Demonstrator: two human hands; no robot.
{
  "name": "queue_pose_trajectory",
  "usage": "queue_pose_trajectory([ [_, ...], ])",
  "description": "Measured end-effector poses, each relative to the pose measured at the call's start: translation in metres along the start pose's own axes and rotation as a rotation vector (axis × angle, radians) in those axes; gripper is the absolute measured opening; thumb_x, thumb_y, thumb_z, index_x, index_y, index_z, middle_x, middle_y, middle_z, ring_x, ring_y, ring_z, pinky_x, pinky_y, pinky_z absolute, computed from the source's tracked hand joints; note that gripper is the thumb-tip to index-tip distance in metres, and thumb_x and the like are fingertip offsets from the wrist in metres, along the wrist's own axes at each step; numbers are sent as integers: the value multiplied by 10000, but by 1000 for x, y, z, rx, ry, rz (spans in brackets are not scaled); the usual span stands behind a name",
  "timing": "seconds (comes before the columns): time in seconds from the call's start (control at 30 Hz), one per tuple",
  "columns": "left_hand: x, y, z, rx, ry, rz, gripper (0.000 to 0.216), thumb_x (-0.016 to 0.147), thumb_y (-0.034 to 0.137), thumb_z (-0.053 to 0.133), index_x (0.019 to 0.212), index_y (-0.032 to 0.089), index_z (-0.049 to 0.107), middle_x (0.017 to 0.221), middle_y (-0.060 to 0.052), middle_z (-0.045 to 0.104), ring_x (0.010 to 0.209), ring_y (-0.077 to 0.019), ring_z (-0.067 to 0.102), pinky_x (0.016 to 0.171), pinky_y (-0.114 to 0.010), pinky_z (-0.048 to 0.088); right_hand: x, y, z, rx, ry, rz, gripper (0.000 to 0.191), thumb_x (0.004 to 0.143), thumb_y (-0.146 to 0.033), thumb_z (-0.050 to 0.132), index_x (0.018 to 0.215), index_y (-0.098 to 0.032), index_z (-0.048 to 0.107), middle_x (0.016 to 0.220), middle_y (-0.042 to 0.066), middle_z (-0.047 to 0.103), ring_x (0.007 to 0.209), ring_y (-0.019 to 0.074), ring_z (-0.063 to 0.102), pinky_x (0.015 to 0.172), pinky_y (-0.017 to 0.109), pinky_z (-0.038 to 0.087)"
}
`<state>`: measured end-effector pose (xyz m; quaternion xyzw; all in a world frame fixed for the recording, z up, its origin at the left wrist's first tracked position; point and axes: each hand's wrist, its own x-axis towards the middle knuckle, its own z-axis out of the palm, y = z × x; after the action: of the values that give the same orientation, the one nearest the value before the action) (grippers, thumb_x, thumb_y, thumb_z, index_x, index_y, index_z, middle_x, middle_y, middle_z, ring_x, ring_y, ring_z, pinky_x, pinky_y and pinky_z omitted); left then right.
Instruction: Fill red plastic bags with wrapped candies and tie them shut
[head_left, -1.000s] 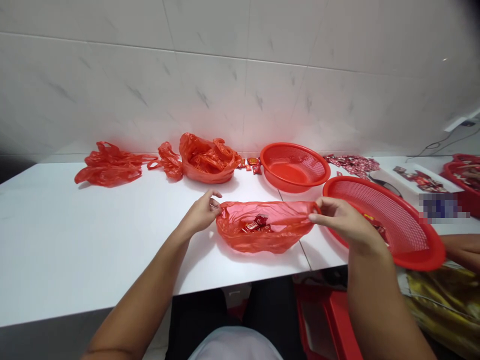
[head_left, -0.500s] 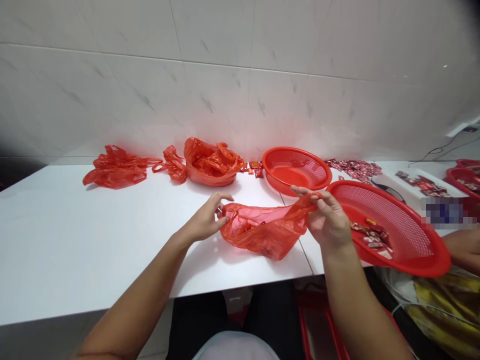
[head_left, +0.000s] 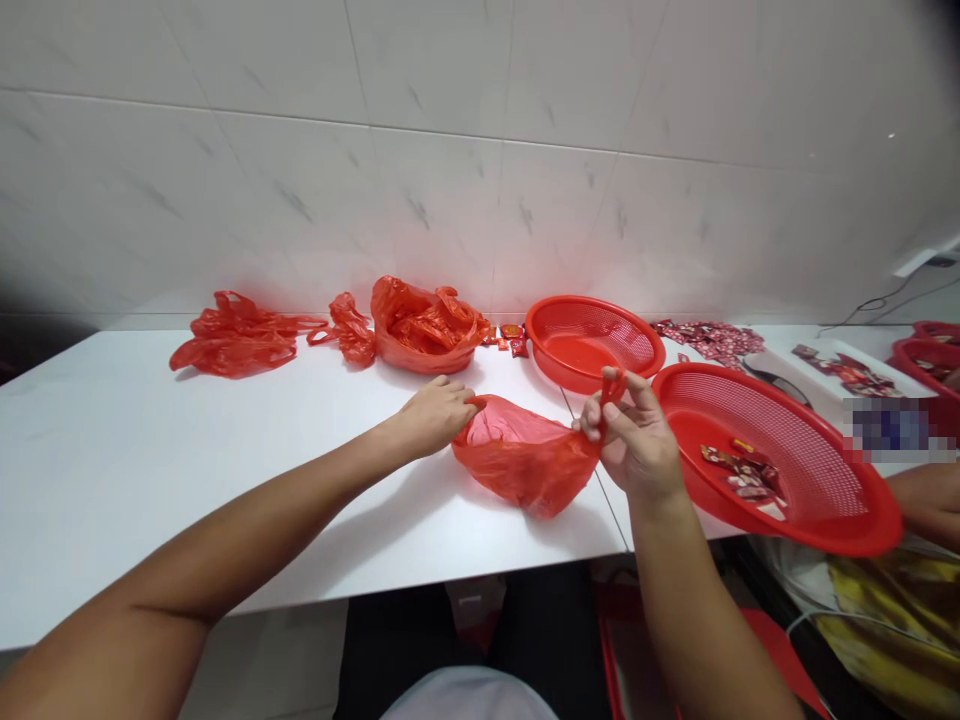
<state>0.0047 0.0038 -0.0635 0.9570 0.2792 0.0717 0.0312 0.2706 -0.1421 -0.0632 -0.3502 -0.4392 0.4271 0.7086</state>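
- The red bag [head_left: 525, 475] is placed at the near side of the white table [head_left: 187, 510], between the two hands, with its lower part resting on the top.
- By the left hand [head_left: 433, 416], the left edge of the bag is gripped. By the right hand [head_left: 636, 432], the drawn-up handle is pinched between thumb and fingers, above the bag. The two hands are kept apart.
- About progress, it can be judged that the work on this bag is partly done: the right side is gathered, while the mouth is open toward the left and no knot is seen. The contents are hidden behind the near wall.
- Behind, a small bag [head_left: 354, 335] is bunched up; whether it is tied cannot be told. Beside it, a round bag [head_left: 427, 362] is filled with crumpled red plastic, and flat bags [head_left: 240, 348] are laid farther left.
- Packets [head_left: 750, 480] are held in the front basket [head_left: 795, 420], outside the bag; more are scattered in a pile [head_left: 720, 342] beyond the rear basket [head_left: 559, 372].
- No brand or writing can be read: the packet prints are too small, and one patch at the right is pixelated.
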Motion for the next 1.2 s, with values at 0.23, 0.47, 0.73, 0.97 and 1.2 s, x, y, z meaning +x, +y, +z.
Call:
queue_pose_trajectory([
  [0.23, -2, 15, -29, -415, 167, 139, 145, 886, 193, 680, 952, 232, 803, 1148, -107, 736, 1046, -256, 684, 948, -402, 515, 1, -9, 3, -105, 0, 13, 719, 870, -405, 737, 1504, -451, 402, 744, -29, 513, 597, 179, 446, 651, 381, 511],
  [0.47, -5, 18, -69, -971, 287, 83, 132, 817, 326, 828, 852, 200, 807, 1232, -128, 688, 1177, -272, 652, 978, -410, 567, 0, -14, 0, -75, -44, 28, 715, 894, -404, 740, 1521, -396, 398, 710, -56, 504, 545, 136, 410, 569, 303, 455],
  [0.73, 32, 88, -98, -756, 392, 106, 170, 784, 186, 804, 953, 212, 808, 1016, -57, 667, 901, -169, 626, 808, -314, 536, 11, -27, 61, -557, -370, 196, 357, 824, -497, 807, 807, -217, 587, 635, -45, 483, 545, 103, 420, 474, 234, 335],
  [0.97, 15, 81, -67, -921, 285, 133, 346, 879, 310, 773, 1197, 178, 737, 1088, -98, 755, 896, -182, 678, 790, -313, 548, 12, -21, 47, -246, -330, 417, 492, 952, -704, 560, 802, -244, 469, 445, -94, 411, 345, 85, 321, 368, 221, 326],
  [1.2, 2, 96, -31, -866, 544, -54, 92, 878, 282, 779, 857, 193, 772, 1013, -73, 746, 922, -193, 693, 768, -310, 549, -1, -9, 44, -23, -403, 496, 493, 917, -700, 635, 1022, -228, 541, 581, -64, 572, 432, 96, 466, 513, 255, 480],
])
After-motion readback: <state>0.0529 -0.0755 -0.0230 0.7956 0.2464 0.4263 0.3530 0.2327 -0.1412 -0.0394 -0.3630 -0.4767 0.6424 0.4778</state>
